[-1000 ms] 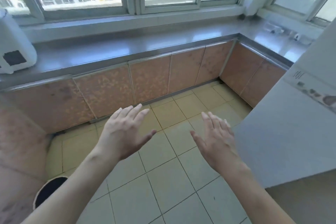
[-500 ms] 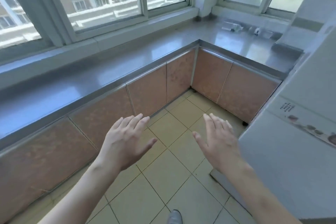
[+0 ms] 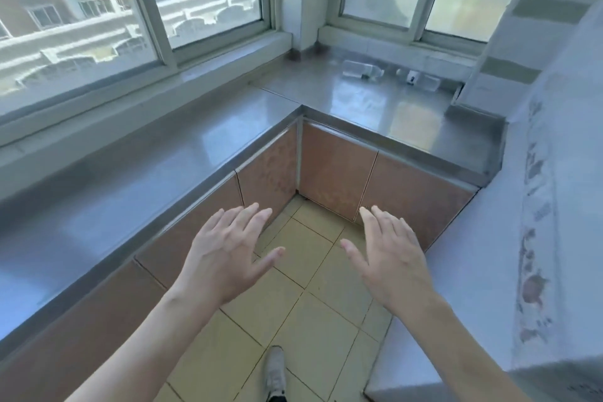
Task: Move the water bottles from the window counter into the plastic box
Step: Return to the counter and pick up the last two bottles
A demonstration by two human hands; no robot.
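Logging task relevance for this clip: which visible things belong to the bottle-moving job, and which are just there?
Job:
- two clear water bottles lying on the far counter, one left of the other
- steel counter
- left hand and right hand, both empty

No plastic box in view.

Just there:
- white appliance at right
- shoe
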